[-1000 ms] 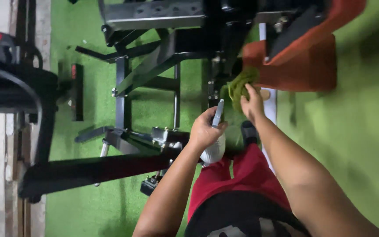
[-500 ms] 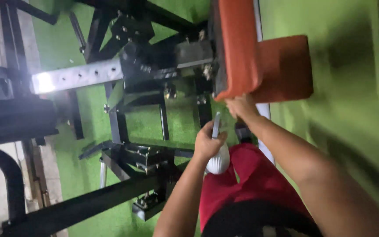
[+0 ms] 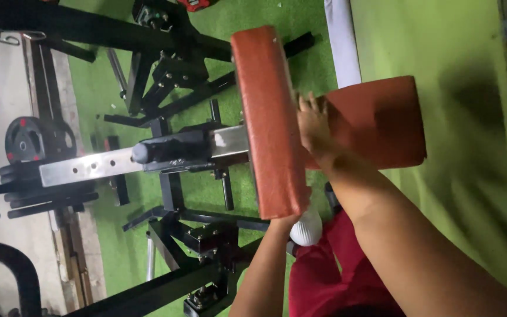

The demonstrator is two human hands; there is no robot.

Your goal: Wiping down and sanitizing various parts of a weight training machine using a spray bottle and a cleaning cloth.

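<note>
Two orange pads sit on the black gym machine: a long back pad [image 3: 271, 123] standing edge-on to the camera and a seat pad [image 3: 382, 120] just beside it on the right. The right hand [image 3: 312, 126] lies flat with fingers spread where the two pads meet, pressed against them; whether anything is under the palm cannot be told. The left hand [image 3: 286, 222] is mostly hidden behind the lower end of the back pad, so its grip cannot be seen, though a white bottle [image 3: 307, 228] shows right beside it, above the red shorts [image 3: 324, 276]. A steel arm [image 3: 89, 167] with holes runs left from the back pad. Weight plates [image 3: 30, 138] hang near the left edge, over green turf [image 3: 470, 88].
</note>
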